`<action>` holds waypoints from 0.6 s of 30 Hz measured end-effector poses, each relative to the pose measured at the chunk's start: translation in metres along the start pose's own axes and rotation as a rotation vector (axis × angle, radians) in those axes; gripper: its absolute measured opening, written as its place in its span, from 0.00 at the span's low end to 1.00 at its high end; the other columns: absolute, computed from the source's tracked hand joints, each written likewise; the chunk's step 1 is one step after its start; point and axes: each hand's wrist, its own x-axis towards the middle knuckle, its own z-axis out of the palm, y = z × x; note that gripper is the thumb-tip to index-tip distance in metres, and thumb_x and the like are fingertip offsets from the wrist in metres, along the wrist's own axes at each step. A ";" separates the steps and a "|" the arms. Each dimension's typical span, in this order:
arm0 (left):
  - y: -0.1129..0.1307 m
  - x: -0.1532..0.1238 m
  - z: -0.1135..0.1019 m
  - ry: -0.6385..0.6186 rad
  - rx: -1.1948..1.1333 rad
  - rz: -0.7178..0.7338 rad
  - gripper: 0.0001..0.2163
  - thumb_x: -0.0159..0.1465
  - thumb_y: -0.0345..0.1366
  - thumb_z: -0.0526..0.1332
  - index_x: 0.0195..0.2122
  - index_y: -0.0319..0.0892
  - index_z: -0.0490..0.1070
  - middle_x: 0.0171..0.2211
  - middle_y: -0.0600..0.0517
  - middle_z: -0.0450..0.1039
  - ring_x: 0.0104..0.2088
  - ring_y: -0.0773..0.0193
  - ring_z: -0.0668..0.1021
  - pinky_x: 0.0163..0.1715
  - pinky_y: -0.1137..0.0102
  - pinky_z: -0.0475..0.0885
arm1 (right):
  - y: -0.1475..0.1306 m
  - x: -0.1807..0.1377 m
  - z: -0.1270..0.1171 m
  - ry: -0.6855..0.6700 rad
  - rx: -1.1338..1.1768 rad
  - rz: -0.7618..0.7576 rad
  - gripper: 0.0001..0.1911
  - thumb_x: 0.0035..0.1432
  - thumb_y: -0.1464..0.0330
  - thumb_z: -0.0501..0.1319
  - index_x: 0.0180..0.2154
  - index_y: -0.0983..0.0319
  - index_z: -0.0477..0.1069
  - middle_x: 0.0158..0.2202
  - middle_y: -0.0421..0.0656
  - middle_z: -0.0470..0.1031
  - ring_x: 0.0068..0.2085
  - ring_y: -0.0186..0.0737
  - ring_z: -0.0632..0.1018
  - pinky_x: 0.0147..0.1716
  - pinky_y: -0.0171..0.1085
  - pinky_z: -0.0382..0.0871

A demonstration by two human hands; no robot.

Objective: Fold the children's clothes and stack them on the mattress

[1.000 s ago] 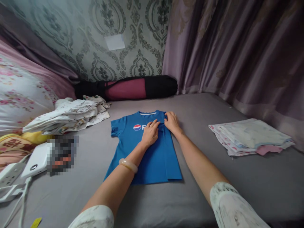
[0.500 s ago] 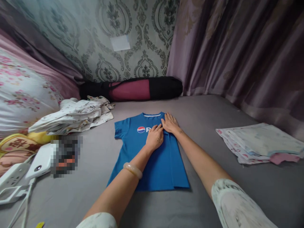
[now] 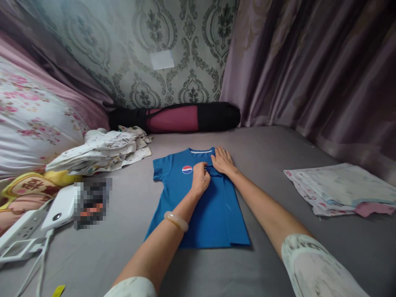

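A blue T-shirt (image 3: 173, 198) with a round red, white and blue logo lies on the grey bed sheet, collar facing away from me. Its right side is folded inward over the front. My left hand (image 3: 201, 179) is closed on the folded-in sleeve near the chest, its fingertips partly hidden. Flat on the shirt's right shoulder edge, beside the collar, rests my right hand (image 3: 223, 160), fingers stretched out.
Folded clothes (image 3: 340, 185) lie at the right. On the left are a heap of white printed clothes (image 3: 102, 150), a floral pillow (image 3: 37, 115), a power strip (image 3: 23, 227) and a white charger with cables (image 3: 60, 208). A black and maroon roll bag (image 3: 173, 118) lies along the wall.
My left hand has gone from lying on the chest with its fingers extended to gripping the folded sleeve, which is now lifted slightly. My right hand stays on the shoulder.
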 end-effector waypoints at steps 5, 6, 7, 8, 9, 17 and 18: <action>-0.005 -0.001 0.004 0.024 0.004 0.030 0.17 0.54 0.20 0.49 0.42 0.40 0.68 0.40 0.44 0.72 0.46 0.55 0.74 0.50 0.59 0.68 | -0.012 0.003 0.006 -0.068 -0.008 0.012 0.33 0.69 0.60 0.39 0.67 0.75 0.49 0.69 0.55 0.47 0.69 0.49 0.49 0.66 0.46 0.39; -0.005 -0.001 0.004 0.025 0.004 0.038 0.17 0.54 0.20 0.50 0.42 0.40 0.68 0.40 0.44 0.72 0.46 0.55 0.74 0.50 0.59 0.68 | -0.012 0.004 0.008 -0.075 -0.012 0.016 0.33 0.69 0.60 0.39 0.67 0.75 0.49 0.69 0.54 0.47 0.69 0.49 0.49 0.66 0.47 0.39; -0.005 -0.001 0.004 0.025 0.004 0.042 0.17 0.54 0.20 0.50 0.42 0.40 0.68 0.40 0.44 0.72 0.46 0.55 0.73 0.50 0.59 0.68 | -0.012 0.004 0.009 -0.077 -0.017 0.018 0.33 0.69 0.60 0.39 0.67 0.75 0.49 0.69 0.54 0.47 0.69 0.48 0.49 0.66 0.47 0.39; -0.005 -0.001 0.004 0.025 0.004 0.041 0.17 0.54 0.20 0.50 0.42 0.40 0.67 0.40 0.44 0.72 0.46 0.55 0.73 0.51 0.59 0.68 | -0.012 0.005 0.010 -0.078 -0.021 0.020 0.33 0.69 0.60 0.39 0.67 0.75 0.49 0.70 0.54 0.47 0.69 0.48 0.49 0.66 0.47 0.39; -0.005 -0.001 0.003 0.025 0.004 0.035 0.17 0.54 0.20 0.50 0.42 0.40 0.67 0.41 0.44 0.72 0.46 0.55 0.73 0.51 0.59 0.68 | -0.011 0.005 0.010 -0.082 -0.026 0.022 0.33 0.69 0.59 0.39 0.67 0.75 0.49 0.70 0.53 0.47 0.69 0.48 0.49 0.66 0.47 0.39; 0.001 0.000 0.000 0.003 0.024 -0.026 0.16 0.55 0.20 0.49 0.42 0.40 0.67 0.41 0.44 0.72 0.47 0.55 0.73 0.50 0.60 0.68 | -0.021 0.006 0.001 -0.048 -0.035 0.010 0.33 0.69 0.58 0.38 0.66 0.71 0.51 0.69 0.54 0.47 0.69 0.51 0.48 0.65 0.55 0.35; 0.001 0.000 0.000 0.007 0.027 -0.025 0.16 0.55 0.20 0.49 0.42 0.40 0.67 0.41 0.43 0.73 0.46 0.55 0.73 0.50 0.60 0.68 | -0.023 0.006 0.002 -0.052 -0.036 0.012 0.33 0.69 0.58 0.38 0.67 0.72 0.51 0.70 0.54 0.47 0.69 0.51 0.48 0.65 0.54 0.35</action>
